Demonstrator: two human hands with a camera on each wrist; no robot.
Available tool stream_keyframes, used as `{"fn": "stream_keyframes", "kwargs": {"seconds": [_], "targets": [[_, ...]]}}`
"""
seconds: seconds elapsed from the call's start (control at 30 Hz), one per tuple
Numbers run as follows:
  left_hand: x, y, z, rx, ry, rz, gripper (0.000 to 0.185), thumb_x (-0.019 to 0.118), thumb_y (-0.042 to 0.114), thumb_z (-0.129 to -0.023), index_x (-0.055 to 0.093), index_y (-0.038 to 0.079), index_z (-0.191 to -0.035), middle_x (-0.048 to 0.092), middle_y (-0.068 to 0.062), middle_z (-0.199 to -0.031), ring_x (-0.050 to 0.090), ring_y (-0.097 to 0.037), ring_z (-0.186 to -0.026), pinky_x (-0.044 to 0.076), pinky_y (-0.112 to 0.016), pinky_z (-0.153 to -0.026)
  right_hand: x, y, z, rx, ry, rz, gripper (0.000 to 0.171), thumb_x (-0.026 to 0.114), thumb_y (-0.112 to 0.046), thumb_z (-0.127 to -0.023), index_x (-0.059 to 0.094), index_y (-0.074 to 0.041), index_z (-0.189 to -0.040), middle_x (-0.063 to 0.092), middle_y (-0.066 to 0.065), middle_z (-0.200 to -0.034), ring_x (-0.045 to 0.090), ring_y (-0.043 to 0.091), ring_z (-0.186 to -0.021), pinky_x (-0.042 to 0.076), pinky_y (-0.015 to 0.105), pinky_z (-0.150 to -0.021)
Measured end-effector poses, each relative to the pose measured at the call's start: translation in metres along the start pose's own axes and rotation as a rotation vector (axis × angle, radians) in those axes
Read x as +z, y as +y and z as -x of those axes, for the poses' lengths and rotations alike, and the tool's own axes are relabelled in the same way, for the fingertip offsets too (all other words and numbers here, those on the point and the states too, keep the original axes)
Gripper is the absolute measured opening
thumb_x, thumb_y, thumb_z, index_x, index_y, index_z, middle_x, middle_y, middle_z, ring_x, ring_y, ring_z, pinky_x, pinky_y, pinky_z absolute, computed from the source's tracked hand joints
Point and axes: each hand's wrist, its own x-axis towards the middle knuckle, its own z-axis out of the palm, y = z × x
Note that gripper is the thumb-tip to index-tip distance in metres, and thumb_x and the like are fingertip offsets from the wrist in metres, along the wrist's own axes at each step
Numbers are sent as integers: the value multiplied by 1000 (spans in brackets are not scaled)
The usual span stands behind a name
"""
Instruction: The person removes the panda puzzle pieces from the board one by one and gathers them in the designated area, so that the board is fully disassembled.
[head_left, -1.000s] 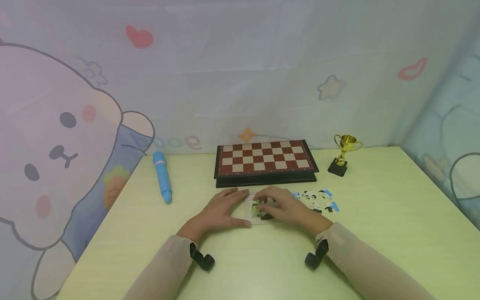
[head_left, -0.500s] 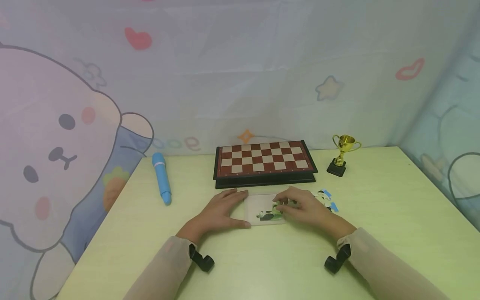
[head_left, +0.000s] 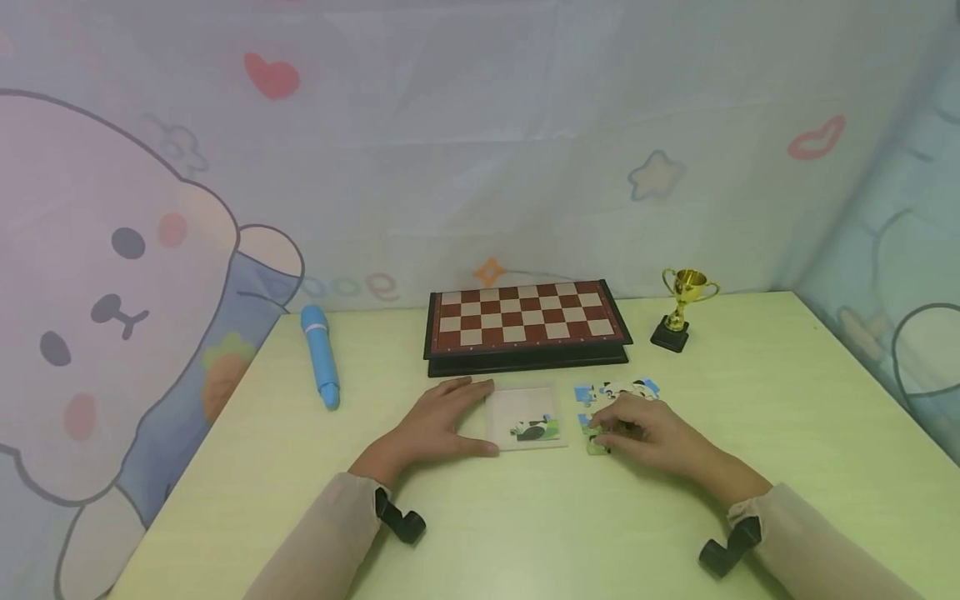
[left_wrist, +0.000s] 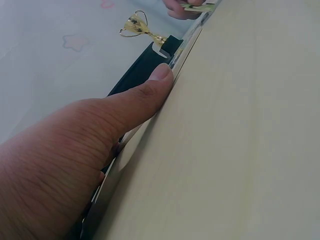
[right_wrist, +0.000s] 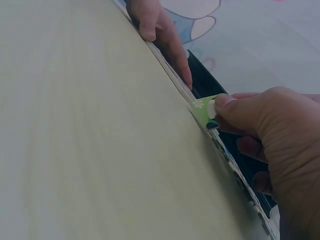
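Note:
A white puzzle tray (head_left: 525, 408) lies in front of me with a panda-and-grass piece (head_left: 536, 430) in its lower part. My left hand (head_left: 465, 417) lies flat on the table, fingers straight, its thumb (left_wrist: 152, 82) against the tray's left edge (left_wrist: 186, 42). To the right of the tray my right hand (head_left: 604, 435) pinches a green puzzle piece (right_wrist: 204, 111) between thumb and fingers, low over the table. Several loose blue-and-white pieces (head_left: 618, 390) lie just beyond that hand.
A folded chessboard (head_left: 525, 321) sits behind the tray. A small gold trophy (head_left: 678, 307) stands at its right, and a blue pen (head_left: 319, 367) lies at the left. A cartoon-printed cloth forms the backdrop. The pale green table (head_left: 525, 533) runs toward me.
My right hand left the tray and moved right to the loose pieces, where it now pinches a green piece. The panda piece stays in the tray. The left hand has not moved.

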Motion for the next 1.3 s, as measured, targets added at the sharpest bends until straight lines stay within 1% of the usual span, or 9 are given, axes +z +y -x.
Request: {"fn": "stream_keyframes", "kwargs": {"seconds": [0.1, 0.13, 0.2, 0.47, 0.77, 0.83, 0.9, 1.1, 1.3], "targets": [[-1, 1, 1, 5, 4, 10, 99, 63, 79, -79, 35, 27, -158, 34, 13, -161, 23, -22, -150, 20, -52, -119, 0, -2, 2, 33, -42, 8, 28, 80, -9, -86, 73, -19, -111, 64, -15, -94, 54, 3, -76, 49, 20, -70], [-1, 2, 1, 6, 7, 17, 98, 64, 78, -79, 35, 27, -158, 34, 12, -160, 23, -22, -150, 20, -52, -119, 0, -2, 3, 36, -54, 5, 26, 80, -11, -87, 73, -19, -111, 64, -15, -95, 53, 4, -76, 46, 20, -65], [-2, 2, 1, 3, 8, 17, 98, 64, 77, -79, 35, 27, -158, 34, 12, -160, 24, -21, -150, 20, -52, -119, 0, -2, 3, 38, -68, 6, 24, 80, -14, -87, 74, -20, -109, 66, -15, -96, 52, 7, -77, 46, 21, -65], [-2, 3, 2, 4, 10, 17, 98, 65, 77, -79, 36, 26, -158, 35, 12, -160, 24, -21, -150, 20, -51, -119, 0, -3, 2, -16, -91, 25, 22, 79, -17, -88, 73, -24, -109, 67, -14, -99, 52, 7, -83, 45, 21, -69], [-1, 2, 2, 7, 10, 13, 99, 64, 78, -79, 35, 26, -158, 35, 11, -160, 24, -23, -150, 20, -52, -118, 0, 0, 0, -58, -67, 174, 26, 83, -21, -84, 73, -24, -108, 69, -18, -102, 54, 3, -93, 45, 33, -91], [-2, 2, 2, 5, 12, 15, 99, 65, 77, -79, 35, 26, -158, 35, 11, -160, 24, -23, -150, 20, -52, -119, 0, 1, 0, -78, -62, 195, 26, 84, -21, -83, 73, -22, -107, 69, -18, -101, 55, 3, -95, 45, 34, -92], [-1, 1, 1, 2, 11, 13, 99, 65, 77, -79, 35, 26, -158, 35, 12, -160, 24, -23, -150, 20, -52, -119, 0, 2, 0, -73, -73, 187, 26, 84, -22, -83, 73, -22, -107, 68, -17, -100, 56, 3, -97, 43, 40, -100], [1, 0, 1, -2, 13, 13, 100, 63, 79, -78, 35, 28, -158, 35, 13, -160, 24, -22, -150, 20, -51, -119, 1, 2, 0, -52, -77, 149, 25, 84, -21, -83, 73, -21, -106, 67, -17, -98, 55, 3, -92, 41, 37, -102], [-1, 1, 2, 4, 17, 21, 98, 64, 78, -78, 36, 27, -158, 35, 13, -160, 24, -22, -150, 20, -52, -118, 1, 2, 2, -21, -84, 114, 23, 84, -20, -84, 73, -22, -105, 67, -17, -98, 56, 2, -92, 36, 42, -109]]}}
